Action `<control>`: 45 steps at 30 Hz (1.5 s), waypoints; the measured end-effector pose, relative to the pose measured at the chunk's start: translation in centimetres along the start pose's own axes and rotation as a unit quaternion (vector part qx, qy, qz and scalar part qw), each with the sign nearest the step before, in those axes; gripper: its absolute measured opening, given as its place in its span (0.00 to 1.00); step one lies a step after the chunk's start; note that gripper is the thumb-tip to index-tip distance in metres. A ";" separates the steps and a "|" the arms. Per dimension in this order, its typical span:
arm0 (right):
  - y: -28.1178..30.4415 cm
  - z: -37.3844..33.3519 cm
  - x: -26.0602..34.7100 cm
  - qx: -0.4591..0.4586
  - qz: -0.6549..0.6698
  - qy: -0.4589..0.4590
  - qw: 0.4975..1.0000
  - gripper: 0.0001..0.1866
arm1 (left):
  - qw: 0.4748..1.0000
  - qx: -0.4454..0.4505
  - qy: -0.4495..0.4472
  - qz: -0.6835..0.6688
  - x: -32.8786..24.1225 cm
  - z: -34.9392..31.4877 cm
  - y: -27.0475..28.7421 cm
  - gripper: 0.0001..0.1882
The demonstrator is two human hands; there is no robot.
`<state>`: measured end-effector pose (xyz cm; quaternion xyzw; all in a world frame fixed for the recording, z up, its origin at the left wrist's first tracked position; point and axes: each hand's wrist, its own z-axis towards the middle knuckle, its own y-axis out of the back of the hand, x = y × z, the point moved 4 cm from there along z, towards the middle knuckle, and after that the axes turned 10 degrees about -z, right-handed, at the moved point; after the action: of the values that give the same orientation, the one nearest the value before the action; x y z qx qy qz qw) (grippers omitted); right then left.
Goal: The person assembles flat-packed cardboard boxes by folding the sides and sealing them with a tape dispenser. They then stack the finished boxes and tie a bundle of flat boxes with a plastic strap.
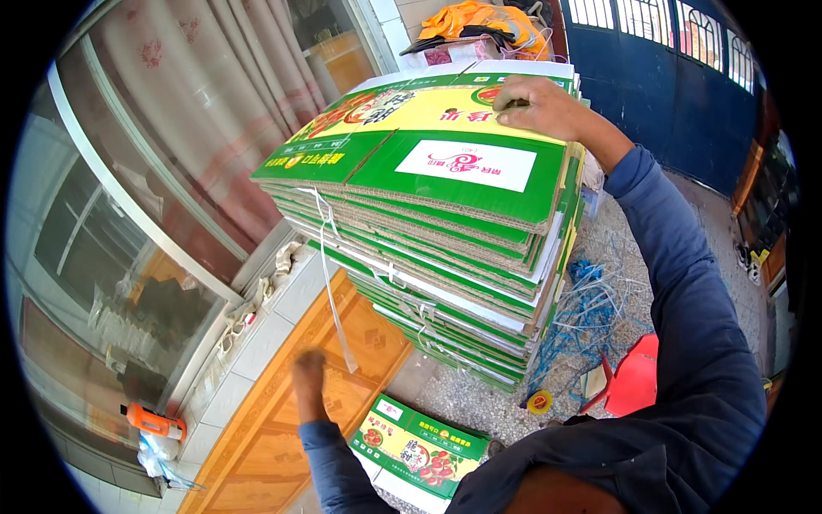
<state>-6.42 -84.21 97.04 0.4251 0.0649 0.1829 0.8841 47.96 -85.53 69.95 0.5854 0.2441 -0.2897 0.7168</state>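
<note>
Flattened cartons [454,204], stacked beside curtain [197,103]; apparently top-layer handling.
Right hand [533,107] curled on top, grip unclear; left hand [309,375] apart from stack, too blurred to tell. Lifting would call for edge purchase.

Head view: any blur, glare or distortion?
Head view: left hand smeared, likely by motion; right hand and flattened carton stack fairly sharp; blue metal gate curves toward the black fisheye rim; its barred panes look washed out.
</note>
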 end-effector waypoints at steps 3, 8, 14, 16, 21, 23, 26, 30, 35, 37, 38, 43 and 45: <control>-0.1 -0.1 0.2 0.013 -0.003 0.002 1.000 0.14 | 0.947 -0.190 -0.168 -0.196 -6.8 7.6 2.6 0.15; 0.0 -0.1 0.1 0.013 0.003 -0.017 1.000 0.15 | 0.883 0.021 -0.082 -0.462 -18.2 15.1 -0.9 0.16; -0.1 -0.3 0.0 0.008 -0.013 0.002 1.000 0.14 | 0.718 0.075 -0.094 -0.686 -20.8 15.8 5.4 0.08; -0.2 -0.3 -0.1 0.012 0.003 -0.005 1.000 0.14 | 0.690 0.051 -0.033 -0.721 -20.8 16.9 7.7 0.09; -0.1 -0.3 -0.3 0.004 0.009 -0.012 1.000 0.16 | 0.704 -0.004 -0.026 -0.710 -23.8 20.4 9.7 0.12; -0.1 -0.2 -0.5 0.002 0.022 -0.015 1.000 0.15 | 0.679 -0.055 -0.004 -0.732 -23.9 20.0 9.6 0.13; -0.2 -0.3 -0.6 0.004 0.024 -0.010 1.000 0.15 | 0.640 -0.109 0.008 -0.761 -24.2 18.6 9.9 0.14; -0.4 -0.3 -0.7 0.024 0.017 -0.005 1.000 0.14 | 0.648 -0.010 -0.204 -0.734 -29.3 18.9 11.0 0.11; -0.4 -0.2 -0.6 0.012 0.021 -0.012 1.000 0.15 | 0.688 -0.122 -0.257 -0.667 -28.2 16.5 9.1 0.12; -0.4 -0.2 -0.6 0.006 0.014 -0.019 1.000 0.15 | 0.789 -0.222 -0.157 -0.551 -24.3 13.9 6.1 0.14; -0.4 -0.3 -0.6 0.007 0.027 -0.024 0.999 0.15 | 0.846 -0.229 -0.081 -0.474 -22.4 12.6 3.8 0.15; -0.4 -0.4 -0.9 -0.001 0.028 -0.013 1.000 0.16 | 0.843 -0.024 -0.024 -0.537 -19.2 10.5 -4.6 0.15; -0.4 -0.4 -0.9 0.011 0.042 -0.016 0.999 0.16 | 0.809 -0.015 -0.021 -0.587 -19.4 10.9 -4.1 0.17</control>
<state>-7.26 -84.52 96.43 0.4396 0.0352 0.2126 0.8720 31.40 -94.25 82.61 0.3128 0.5304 -0.6643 0.4238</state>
